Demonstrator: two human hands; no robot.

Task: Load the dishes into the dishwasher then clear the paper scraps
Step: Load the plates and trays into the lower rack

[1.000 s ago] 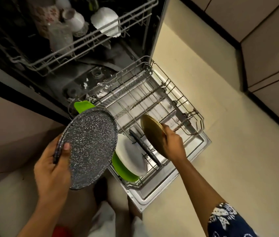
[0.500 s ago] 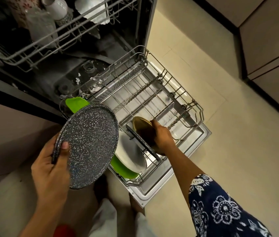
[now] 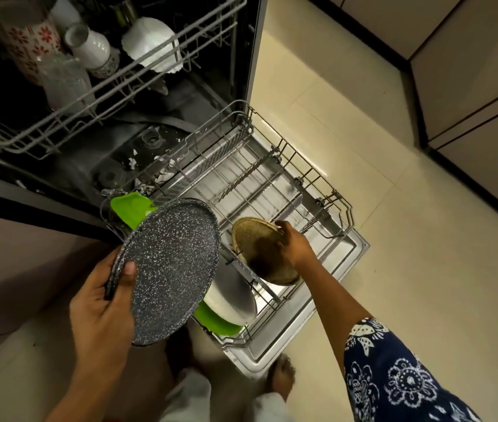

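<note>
Speckled plate [image 3: 174, 269] overlaps green plate [image 3: 218, 323]; scraps [image 3: 162, 176], seemingly paper, behind rack [image 3: 311, 178].

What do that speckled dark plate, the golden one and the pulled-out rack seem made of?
The speckled plate, gripped by the left hand: probably stone-look coated metal or melamine; matte dark grey with white flecks, thin rim. The golden plate, in the right hand: possibly brass or glazed ceramic; dull yellow-brown sheen. The lower rack: coated steel wire; thin grey rods, some brownish.

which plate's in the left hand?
The dark speckled plate, left hand gripping its rim. Right hand holds the gold plate; white plate and green plate sit in the rack.
</note>
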